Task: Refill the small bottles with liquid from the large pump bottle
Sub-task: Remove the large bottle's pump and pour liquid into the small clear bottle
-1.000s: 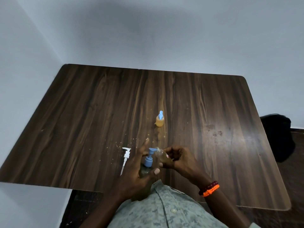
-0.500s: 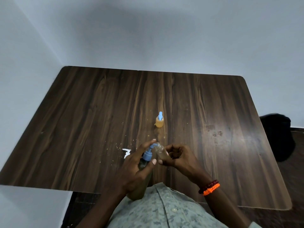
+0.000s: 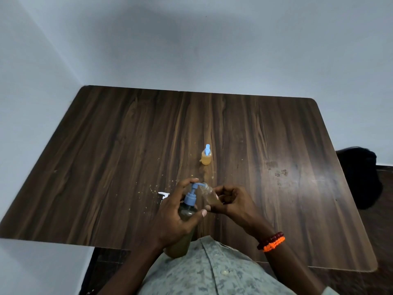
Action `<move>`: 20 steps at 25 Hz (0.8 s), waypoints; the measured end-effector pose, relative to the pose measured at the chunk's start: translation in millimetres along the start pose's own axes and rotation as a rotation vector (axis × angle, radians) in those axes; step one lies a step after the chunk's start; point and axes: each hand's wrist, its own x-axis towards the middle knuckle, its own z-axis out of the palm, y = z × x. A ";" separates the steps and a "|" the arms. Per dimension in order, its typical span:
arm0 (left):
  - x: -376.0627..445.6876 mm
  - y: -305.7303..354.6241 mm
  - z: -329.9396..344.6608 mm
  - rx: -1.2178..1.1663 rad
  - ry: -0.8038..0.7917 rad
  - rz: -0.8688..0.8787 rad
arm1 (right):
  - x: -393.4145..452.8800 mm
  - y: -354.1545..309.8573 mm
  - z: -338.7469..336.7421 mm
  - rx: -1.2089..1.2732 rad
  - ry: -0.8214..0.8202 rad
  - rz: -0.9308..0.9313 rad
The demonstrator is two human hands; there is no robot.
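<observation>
The dark wooden table (image 3: 127, 156) is carrying everything, and its near edge is running right under the work, so anything dropped is risking a fall into the lap. The large pump bottle (image 3: 187, 213) is sitting tilted at that edge, murky liquid showing in its lower part; the left hand (image 3: 172, 218) is wrapping its body, thumb across the front and a finger reaching up to the blue pump head (image 3: 192, 193). The right hand (image 3: 228, 202) is pinching the small open bottle (image 3: 209, 194), angling its mouth up against the spout tip. A second small bottle (image 3: 206, 156), capped in blue and full of yellow liquid, is standing well apart toward the table's middle. A white pump cap (image 3: 163, 194) is lying just left of the hand.

The main danger is lying in the narrow mouth: a hard press is likely sending liquid past it onto fingers and wood, and yellowish specks are already dotting the surface. Wet fingers are then threatening the pinch, and the tilted bottle is inviting a slip
</observation>
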 end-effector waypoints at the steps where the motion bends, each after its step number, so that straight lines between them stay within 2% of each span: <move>1: 0.3 -2.6 0.4 -0.002 0.010 0.000 | -0.5 0.2 -0.2 -0.007 0.000 0.000; 4: 3.5 -8.7 -0.7 -0.003 0.043 -0.009 | -1.8 1.3 1.6 -0.026 -0.010 0.005; 9: 1.3 -4.6 -3.2 0.032 -0.031 0.000 | -1.4 -2.4 2.3 -0.010 0.000 0.013; 16: -1.2 1.8 -1.1 -0.018 0.047 -0.042 | -4.8 -7.7 3.9 -0.030 0.010 0.002; 20: 1.5 2.9 1.0 0.044 0.058 -0.043 | -6.6 -3.6 4.0 -0.004 -0.005 0.015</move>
